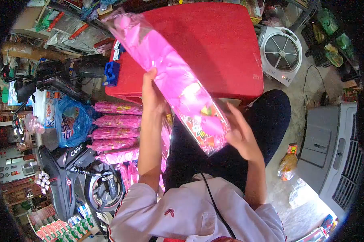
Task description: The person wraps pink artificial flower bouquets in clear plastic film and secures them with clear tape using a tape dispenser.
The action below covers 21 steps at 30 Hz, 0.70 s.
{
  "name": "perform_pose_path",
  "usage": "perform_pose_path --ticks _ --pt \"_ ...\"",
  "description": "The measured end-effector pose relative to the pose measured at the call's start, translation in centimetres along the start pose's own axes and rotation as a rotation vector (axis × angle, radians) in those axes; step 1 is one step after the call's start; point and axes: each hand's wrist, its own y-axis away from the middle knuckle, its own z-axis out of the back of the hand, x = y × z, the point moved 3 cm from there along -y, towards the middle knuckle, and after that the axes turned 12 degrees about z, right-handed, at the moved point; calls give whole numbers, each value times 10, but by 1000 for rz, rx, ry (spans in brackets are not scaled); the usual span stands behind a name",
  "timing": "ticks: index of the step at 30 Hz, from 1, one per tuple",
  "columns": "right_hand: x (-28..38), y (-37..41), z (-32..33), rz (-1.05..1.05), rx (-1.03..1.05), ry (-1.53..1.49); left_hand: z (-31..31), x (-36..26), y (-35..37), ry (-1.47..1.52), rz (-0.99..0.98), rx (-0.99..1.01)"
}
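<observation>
That long pink packet point(178, 80) was held up over the red bench point(230, 48), looked light, floppy and kinda slippery plastic. The left hand point(151, 94) grip pinched its middle edge, the right hand point(240, 135) grip lay spread open against the printed lower end, seemed the sensible support spot

Red table point(222, 48) ahead, pink packets point(116, 133) stacked left — floor point(304, 86) right open.

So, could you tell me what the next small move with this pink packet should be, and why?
Probably lower the pink packet leftward onto the row of similar pink packets. The left hand grips its middle, the right hand rests open against its printed end, and it hangs tilted in the air above the red table, not yet set down.
</observation>
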Motion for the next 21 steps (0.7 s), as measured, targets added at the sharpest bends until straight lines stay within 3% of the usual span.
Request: perform_pose_path --ticks 6,10,21 --pt "-30 26 0 154 -47 24 6 -9 -2 63 -84 -53" --pt "-35 25 -5 191 -269 41 -2 -9 10 68 -89 -78" --pt "-4 7 -28 138 -228 -200 8 -3 7 229 -16 -42"
